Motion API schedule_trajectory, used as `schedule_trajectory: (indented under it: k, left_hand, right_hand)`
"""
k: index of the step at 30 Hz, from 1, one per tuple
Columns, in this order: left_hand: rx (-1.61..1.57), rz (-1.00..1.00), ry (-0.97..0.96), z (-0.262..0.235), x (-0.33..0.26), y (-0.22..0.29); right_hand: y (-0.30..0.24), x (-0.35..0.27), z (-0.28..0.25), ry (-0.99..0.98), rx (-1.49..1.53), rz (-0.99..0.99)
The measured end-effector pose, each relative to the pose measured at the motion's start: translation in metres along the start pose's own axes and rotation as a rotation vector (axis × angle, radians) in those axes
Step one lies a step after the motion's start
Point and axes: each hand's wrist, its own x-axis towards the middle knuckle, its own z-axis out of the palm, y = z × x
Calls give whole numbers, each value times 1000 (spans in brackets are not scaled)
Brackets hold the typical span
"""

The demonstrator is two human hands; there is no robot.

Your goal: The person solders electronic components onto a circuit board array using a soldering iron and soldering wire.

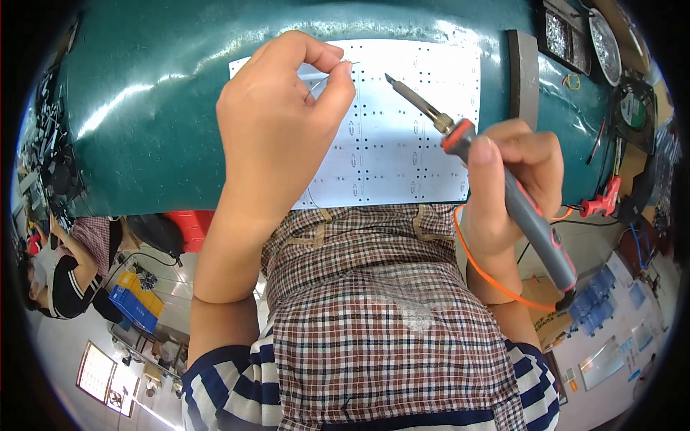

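A white circuit board (402,136) with rows of small holes lies on a green mat (144,122). My left hand (280,129) hovers over the board's left part, thumb and forefinger pinched on a thin solder wire (332,70). My right hand (514,183) grips the grey handle of a soldering iron (503,187) with a red collar. Its metal tip (392,79) points up and left over the board, a short way right of the wire's end and apart from it.
A dark grey block (523,75) stands right of the board. Beyond it are a round metal dish (606,47), a small fan (632,108) and a red clip (600,205). The iron's orange cord (496,280) loops under my right wrist. Another person (65,266) sits at far left.
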Motion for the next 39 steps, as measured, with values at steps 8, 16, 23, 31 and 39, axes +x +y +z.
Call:
schedule_trajectory:
  k: [8,16,23,31,39]
  left_hand:
    - [-7,-101,-40,6,-5,2]
    - [-37,-89,-47,7,-5,4]
    - [-58,-98,-33,7,-5,7]
    - [-28,-4,-48,5,-7,-1]
    - [-80,-72,-98,0,-5,6]
  right_hand:
    - [7,12,10,-56,28,115]
    - [8,11,13,-30,35,111]
    - [6,8,13,-8,38,121]
    - [5,3,11,-59,-6,86]
    - [2,0,13,-36,30,120]
